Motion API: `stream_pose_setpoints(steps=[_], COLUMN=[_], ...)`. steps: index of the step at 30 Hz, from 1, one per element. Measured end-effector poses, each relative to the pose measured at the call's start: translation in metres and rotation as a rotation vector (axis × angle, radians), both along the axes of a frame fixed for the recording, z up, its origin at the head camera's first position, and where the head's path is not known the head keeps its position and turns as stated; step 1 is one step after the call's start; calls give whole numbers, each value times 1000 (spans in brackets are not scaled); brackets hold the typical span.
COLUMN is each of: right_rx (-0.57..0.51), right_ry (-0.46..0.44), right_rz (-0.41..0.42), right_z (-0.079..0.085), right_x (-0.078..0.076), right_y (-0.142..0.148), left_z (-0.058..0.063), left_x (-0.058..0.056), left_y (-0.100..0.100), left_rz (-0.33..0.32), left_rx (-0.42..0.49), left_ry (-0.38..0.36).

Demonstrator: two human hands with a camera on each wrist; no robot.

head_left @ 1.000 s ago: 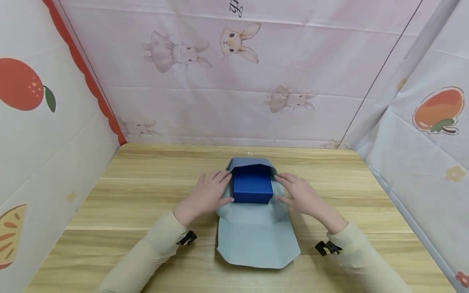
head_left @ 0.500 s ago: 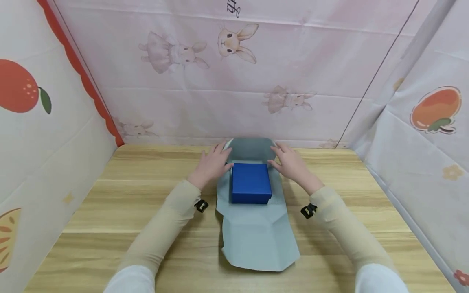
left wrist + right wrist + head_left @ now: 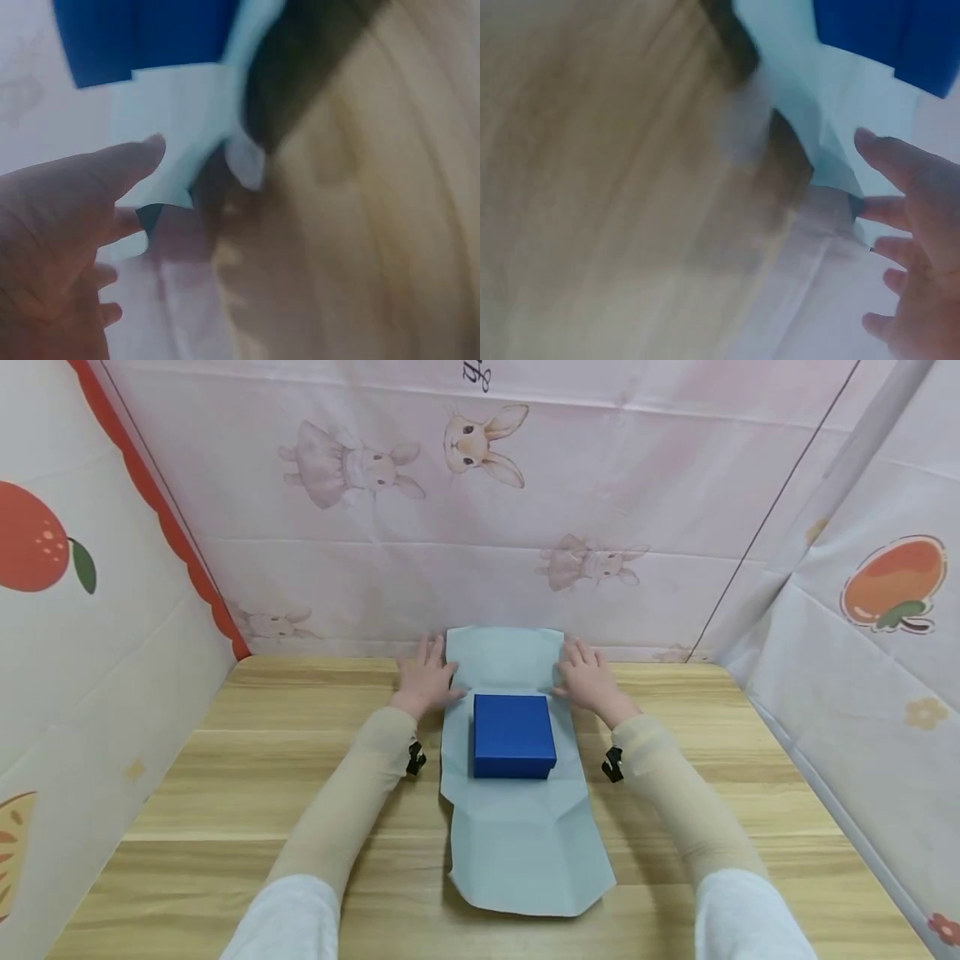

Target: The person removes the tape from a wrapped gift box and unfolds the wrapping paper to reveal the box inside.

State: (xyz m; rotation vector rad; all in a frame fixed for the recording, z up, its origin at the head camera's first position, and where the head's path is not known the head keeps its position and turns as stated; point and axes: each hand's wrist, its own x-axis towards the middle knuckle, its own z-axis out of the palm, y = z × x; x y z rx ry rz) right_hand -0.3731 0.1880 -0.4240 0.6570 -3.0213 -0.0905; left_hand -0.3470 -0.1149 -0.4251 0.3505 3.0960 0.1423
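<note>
A blue lidded box [image 3: 513, 735] sits near the middle of a creased pale blue-green paper sheet [image 3: 532, 860]. Beyond the box, the sheet's far flap [image 3: 506, 656] is spread out and reaches up in front of the backdrop. At the flap's left edge is my left hand [image 3: 426, 681], fingers spread and mostly straight, thumb [image 3: 142, 154] over the paper. My right hand [image 3: 590, 681] mirrors it at the right edge, with its index fingertip [image 3: 877, 210] right at the paper's edge. The box lies between and nearer than both hands.
The wood-grain table [image 3: 315, 727] carries the sheet. Close behind its far edge rises a pink backdrop printed with rabbits [image 3: 480, 443]. Fruit-printed white cloth walls stand at the left [image 3: 75, 693] and right [image 3: 892, 693].
The far flap, bent over the box one second ago, has swung up and back away from it. Both hands have moved forward along with the flap; the box has stayed in place.
</note>
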Motion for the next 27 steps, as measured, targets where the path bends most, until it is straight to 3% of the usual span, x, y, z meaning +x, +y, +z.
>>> stream_pose_setpoints(steps=[8, 14, 20, 27], right_rx=[-16, -46, -47, -55], right_ry=[-222, -339, -410, -479], right_rz=[62, 48, 50, -42], right_z=[-22, -20, -20, -21], right_x=[-10, -10, -11, -9], right_y=[-1, -9, -1, 24], left_z=[-16, -21, -24, -19], left_x=[-5, -10, -11, -6], left_y=[-4, 9, 1, -24], left_rz=[-49, -75, -45, 11], left_rx=[-85, -55, -27, 11], left_ry=[-164, -228, -294, -350])
